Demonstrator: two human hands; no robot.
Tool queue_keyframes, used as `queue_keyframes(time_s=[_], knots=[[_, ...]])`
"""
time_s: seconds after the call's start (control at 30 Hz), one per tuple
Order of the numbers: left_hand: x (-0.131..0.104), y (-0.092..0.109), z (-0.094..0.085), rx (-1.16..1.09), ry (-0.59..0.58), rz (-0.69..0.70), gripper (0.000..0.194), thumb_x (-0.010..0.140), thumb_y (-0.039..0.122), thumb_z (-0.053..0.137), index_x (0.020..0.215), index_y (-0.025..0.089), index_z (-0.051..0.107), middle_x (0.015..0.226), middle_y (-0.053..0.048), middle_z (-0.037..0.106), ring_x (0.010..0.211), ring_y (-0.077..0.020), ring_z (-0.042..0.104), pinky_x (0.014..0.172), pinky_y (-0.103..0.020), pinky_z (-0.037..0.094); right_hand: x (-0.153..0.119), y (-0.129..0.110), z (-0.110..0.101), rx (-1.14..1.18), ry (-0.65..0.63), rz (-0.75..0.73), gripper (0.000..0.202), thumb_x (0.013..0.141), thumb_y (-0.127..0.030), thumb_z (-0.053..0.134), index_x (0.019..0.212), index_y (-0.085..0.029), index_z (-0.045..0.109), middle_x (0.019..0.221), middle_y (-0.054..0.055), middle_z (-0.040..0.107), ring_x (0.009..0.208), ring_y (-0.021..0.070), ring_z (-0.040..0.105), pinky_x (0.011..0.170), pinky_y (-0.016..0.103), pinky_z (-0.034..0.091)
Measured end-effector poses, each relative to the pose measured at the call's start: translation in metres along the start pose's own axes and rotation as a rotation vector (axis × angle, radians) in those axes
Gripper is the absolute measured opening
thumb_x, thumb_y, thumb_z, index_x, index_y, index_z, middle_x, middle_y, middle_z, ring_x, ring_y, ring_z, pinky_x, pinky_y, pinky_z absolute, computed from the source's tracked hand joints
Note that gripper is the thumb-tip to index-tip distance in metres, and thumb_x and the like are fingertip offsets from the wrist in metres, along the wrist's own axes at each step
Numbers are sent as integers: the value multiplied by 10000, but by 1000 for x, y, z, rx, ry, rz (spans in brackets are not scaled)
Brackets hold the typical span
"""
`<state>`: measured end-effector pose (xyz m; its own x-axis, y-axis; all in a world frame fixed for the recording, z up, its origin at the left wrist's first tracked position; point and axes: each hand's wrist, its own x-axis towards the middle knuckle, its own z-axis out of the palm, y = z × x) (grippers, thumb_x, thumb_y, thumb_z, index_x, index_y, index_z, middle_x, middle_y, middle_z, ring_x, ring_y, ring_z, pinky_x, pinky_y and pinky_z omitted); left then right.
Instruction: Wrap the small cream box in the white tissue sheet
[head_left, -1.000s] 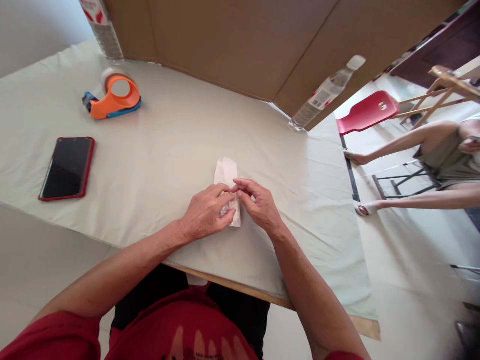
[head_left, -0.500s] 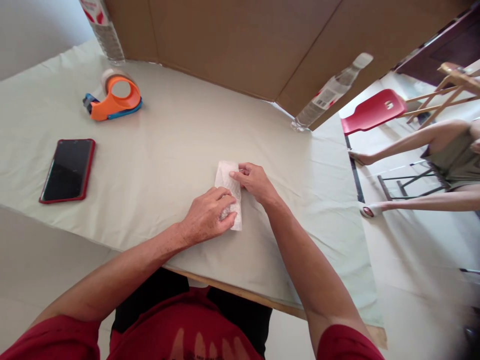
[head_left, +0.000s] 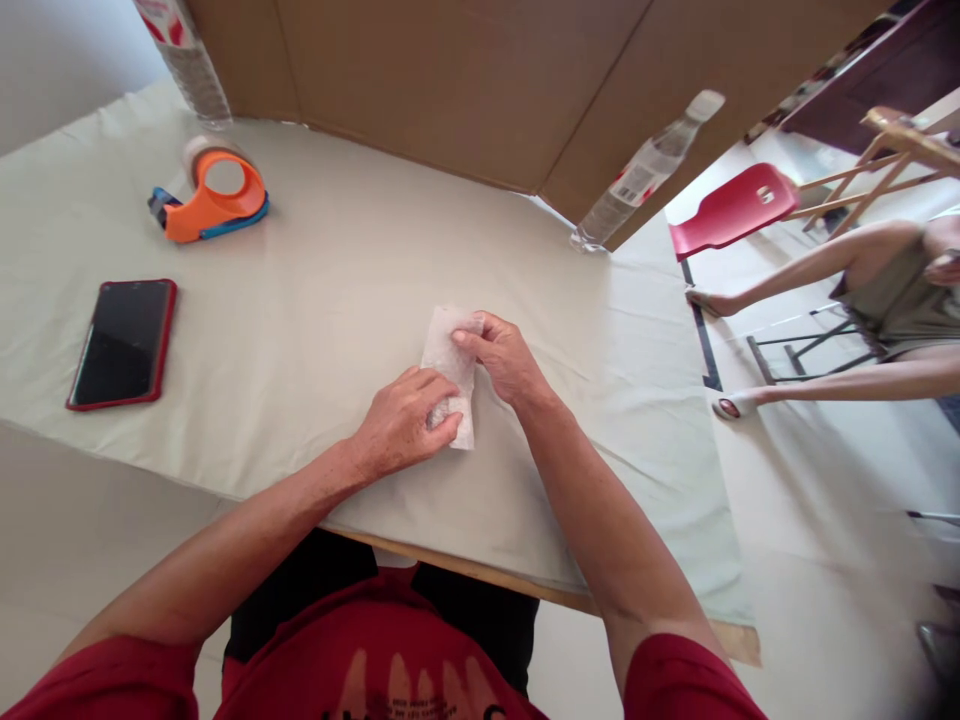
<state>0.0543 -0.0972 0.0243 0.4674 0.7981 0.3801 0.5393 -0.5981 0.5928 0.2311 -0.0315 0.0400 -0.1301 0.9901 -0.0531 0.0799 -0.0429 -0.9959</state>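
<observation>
A strip of white bubble wrap [head_left: 448, 345] stands out on the pale cloth near the middle of the table, its long side running away from me. My left hand [head_left: 409, 415] curls over its lower left part, thumb and fingers closed round a bunched portion. The upper right edge of the wrap is pinched between the thumb and fingers of my right hand [head_left: 501, 355]. Whether anything lies inside the wrap cannot be seen.
An orange tape dispenser [head_left: 217, 200] and a red-edged phone [head_left: 124, 343] lie at the left. Brown cardboard [head_left: 450, 90] stands at the back, with a water bottle [head_left: 637, 180] and another bottle [head_left: 187, 70] against it. A seated person's legs [head_left: 810, 270] show at the right.
The upper end of the wrap looks wider and more spread, with my right hand pinching its corner. The whole view has shifted slightly, so the table's objects appear further left.
</observation>
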Motion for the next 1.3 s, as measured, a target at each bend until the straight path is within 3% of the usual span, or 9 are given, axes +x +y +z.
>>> queue_keyframes(time_s=[0.1,0.23,0.4,0.53,0.7,0.8,1.0,1.17,1.3], knots=[[-3,2,0,76,107,-50,205,817,264,655,1007,201,610,1053,-85,630,919,-220,636,788,-340,547,-14,-10,4,-3,-17,-67,227,752,-379,698,740,-212,545,701,-40,516,648,108,467,633,260,424],[-5,0,2,126,249,-88,433,719,298,745,1080,197,529,1090,-113,572,1060,-289,589,901,-434,533,-36,-20,9,-50,-7,-133,189,798,-370,676,774,-211,576,733,-26,555,688,121,506,681,272,443],[-4,-7,8,42,277,-104,727,710,328,760,1333,165,424,1296,-179,512,1236,-321,504,1040,-497,470,-61,-21,11,-184,54,-214,129,832,-334,657,799,-214,620,753,-17,585,711,132,523,704,276,445],[-2,-13,7,-41,157,-124,718,758,327,737,1392,204,424,1382,-170,492,1303,-310,485,1072,-500,444,-81,-18,13,-282,52,-236,71,862,-294,640,858,-224,654,869,7,688,837,170,632,830,317,502],[0,-15,1,-175,18,-103,248,801,299,736,975,208,585,1319,-152,561,1342,-294,503,1008,-435,489,-103,-8,17,-311,2,-344,81,923,-224,599,918,-243,677,1049,43,745,1030,189,690,939,343,525],[2,-16,-2,-206,-36,-72,219,791,282,741,830,209,538,1220,-133,631,1216,-264,596,929,-380,515,-111,2,18,-397,20,-449,107,922,-186,591,923,-251,676,1099,58,737,1069,192,687,967,362,531],[5,-21,-16,-204,-195,4,96,795,255,622,844,212,552,1014,-58,705,933,-206,658,859,-360,515,-119,16,23,-507,53,-509,206,909,-128,533,959,-258,685,1149,72,737,1120,208,684,992,403,547],[3,-23,-39,-257,-385,28,307,750,285,657,1040,227,574,1178,-74,671,1077,-237,653,909,-364,530,-121,21,24,-571,46,-553,234,913,-125,522,990,-261,695,1170,71,739,1151,212,682,1029,423,550],[1,-25,-37,-252,-371,104,381,718,295,722,1055,227,557,1224,-97,646,1136,-254,633,968,-391,520,-124,27,23,-617,26,-578,246,925,-143,538,1070,-271,691,1230,77,725,1214,220,663,1080,451,533]])
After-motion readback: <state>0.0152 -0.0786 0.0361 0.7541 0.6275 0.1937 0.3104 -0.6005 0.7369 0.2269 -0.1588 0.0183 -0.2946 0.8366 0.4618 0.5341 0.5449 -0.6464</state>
